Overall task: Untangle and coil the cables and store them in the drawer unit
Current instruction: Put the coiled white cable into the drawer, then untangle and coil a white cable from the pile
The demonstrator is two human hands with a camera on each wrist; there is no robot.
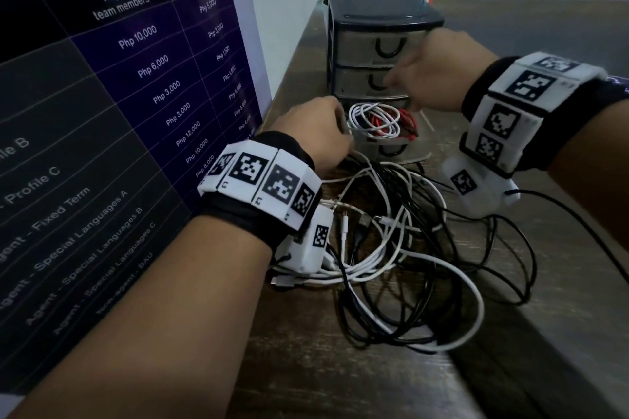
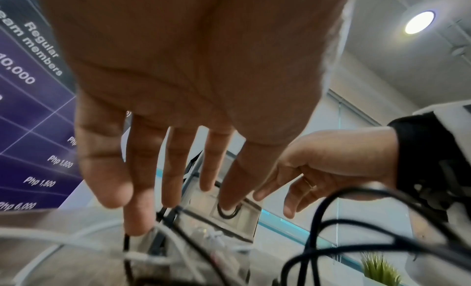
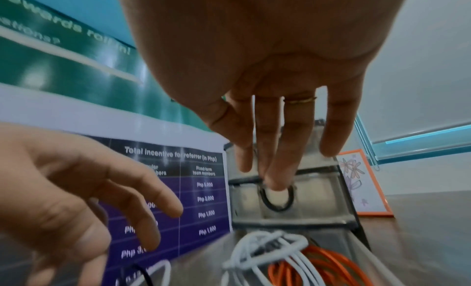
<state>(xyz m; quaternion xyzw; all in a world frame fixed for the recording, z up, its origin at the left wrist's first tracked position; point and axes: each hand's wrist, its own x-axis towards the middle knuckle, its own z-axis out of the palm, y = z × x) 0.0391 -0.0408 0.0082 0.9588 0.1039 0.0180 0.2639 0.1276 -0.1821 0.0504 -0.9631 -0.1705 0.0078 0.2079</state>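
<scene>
White coil (image 1: 374,121) in open drawer (image 1: 391,146) — below right fingers (image 1: 396,80).

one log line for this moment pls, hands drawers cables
left hand: open, at bottom drawer | right hand: open, at middle drawer handle | coiled white cable inside | tangled cables on table

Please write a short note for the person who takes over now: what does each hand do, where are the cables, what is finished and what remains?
Left hand: open, fingers straight, at the left edge of the open bottom drawer, holding nothing.
Right hand: open, fingertips at the handle of the middle drawer, which is closed.
Done: a coiled white cable and a coiled orange-red cable lie in the bottom drawer of the drawer unit.
Left: the tangled pile of black and white cables on the table in front of the unit is not yet untangled, coiled or stored. The bottom drawer is not yet closed.
</scene>
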